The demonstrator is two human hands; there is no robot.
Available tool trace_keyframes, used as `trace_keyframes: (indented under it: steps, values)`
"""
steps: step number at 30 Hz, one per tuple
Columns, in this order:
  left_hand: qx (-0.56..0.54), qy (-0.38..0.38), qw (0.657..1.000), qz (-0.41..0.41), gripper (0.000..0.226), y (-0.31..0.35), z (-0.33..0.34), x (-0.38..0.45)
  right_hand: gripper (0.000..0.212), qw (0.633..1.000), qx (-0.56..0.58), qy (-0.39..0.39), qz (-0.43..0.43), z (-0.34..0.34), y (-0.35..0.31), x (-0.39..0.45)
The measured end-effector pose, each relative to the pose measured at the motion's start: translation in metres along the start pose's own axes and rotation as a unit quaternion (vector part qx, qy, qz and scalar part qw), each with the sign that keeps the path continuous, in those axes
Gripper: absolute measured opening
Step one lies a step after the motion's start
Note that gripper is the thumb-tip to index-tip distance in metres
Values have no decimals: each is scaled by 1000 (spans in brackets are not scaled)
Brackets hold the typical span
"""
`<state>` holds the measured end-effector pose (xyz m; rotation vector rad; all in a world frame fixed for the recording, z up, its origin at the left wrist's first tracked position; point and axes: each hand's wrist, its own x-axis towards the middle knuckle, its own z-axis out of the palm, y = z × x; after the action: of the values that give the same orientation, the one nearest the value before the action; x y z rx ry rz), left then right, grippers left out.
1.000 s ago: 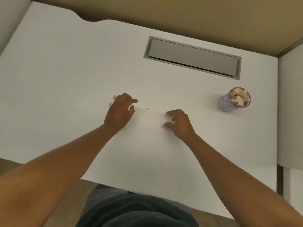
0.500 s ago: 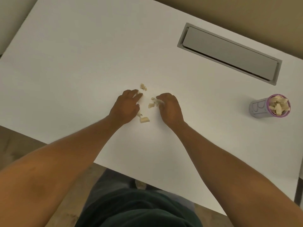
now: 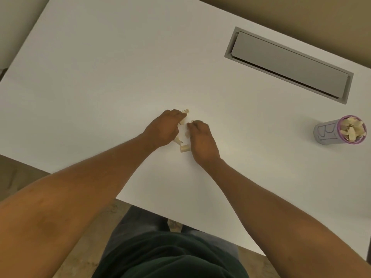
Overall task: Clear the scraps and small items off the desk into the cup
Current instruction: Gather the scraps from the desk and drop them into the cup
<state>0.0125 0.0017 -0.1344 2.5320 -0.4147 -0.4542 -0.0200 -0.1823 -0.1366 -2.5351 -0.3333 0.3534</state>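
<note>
While both forearms reach in from 6 o'clock, the white surface (image 3: 100,77) fills most of the view, its near edge running diagonally from 9 o'clock down to 5 o'clock. Grey cable hatch (image 3: 289,64) is recessed in the surface at 1 o'clock, lid flat, dark slot along its near side. Dark trousers (image 3: 170,261) show at 6 o'clock below the surface edge, with wood-tone floor (image 3: 66,263) either side.

Left hand (image 3: 162,128) and right hand (image 3: 201,140) sit just beside each other at center, knuckles up, fingers curled inward toward one another. Both are cupped around the scraps (image 3: 184,147); fingertips nearly meet at the 12 o'clock side of the pile. Cannot tell whether either hand actually grips a piece or just corrals them: left partly curled, right partly curled, neither clearly clamped.

Cup (image 3: 329,133) stands at 3 o'clock, well apart from the hands, grey body with dark line markings, purple rim, upright but seen tilted by the wide lens. It is packed to the rim with beige pieces.

Scraps are small beige bits, lying on the surface between the hands: one blocky piece at the 6 o'clock end touching the right hand's edge, a few pale slivers in the gap, one crinkled bit poking out at 12 o'clock past the left fingertips.
</note>
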Motion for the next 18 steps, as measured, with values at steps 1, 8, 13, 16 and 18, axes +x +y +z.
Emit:
trace_keyframes:
  steps: [1,8,13,16,18]
  values:
    - [-15,18,1000,6,57,-1,0,-3,35,1000,8,14,9,-2,2,2]
    - [88,-18,996,21,94,-7,-3,6,51,995,-85,-26,-54,-3,19,13]
    - [114,-77,989,57,83,-12,-3,2,48,988,-80,-62,-114,3,17,-13]
    - [73,-44,993,77,81,-22,2,-15,49,992,-61,-31,-104,6,17,-23]
    - [63,-46,994,79,88,-26,6,-26,56,992,-67,-38,-96,10,19,-25]
